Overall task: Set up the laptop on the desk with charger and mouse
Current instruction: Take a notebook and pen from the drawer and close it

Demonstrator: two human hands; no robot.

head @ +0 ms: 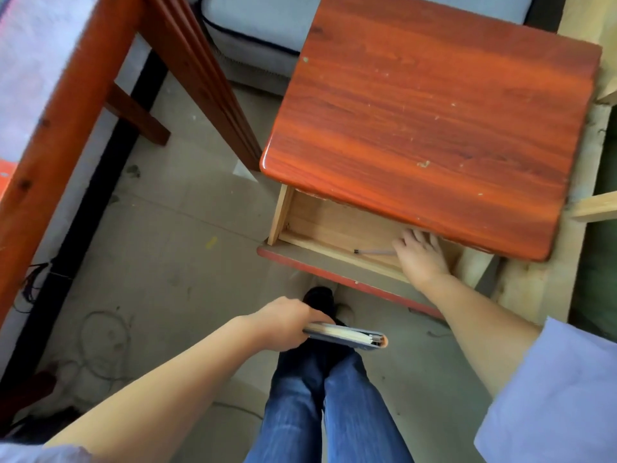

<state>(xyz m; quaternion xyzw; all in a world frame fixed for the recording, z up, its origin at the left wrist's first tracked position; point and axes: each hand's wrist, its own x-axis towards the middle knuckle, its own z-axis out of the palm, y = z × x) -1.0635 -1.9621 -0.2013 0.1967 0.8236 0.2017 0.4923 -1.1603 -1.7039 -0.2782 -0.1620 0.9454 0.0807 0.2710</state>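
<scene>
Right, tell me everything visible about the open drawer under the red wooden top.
The drawer is pulled partly out from under the glossy red-brown top. Its walls and floor look like pale bare wood; the front panel has a red-painted edge. Inside lies one thin grey pen-like item with a dark tip, near the front wall. The right hand reaches into its right part, fingers spread. The rear stays hidden beneath the top.
</scene>
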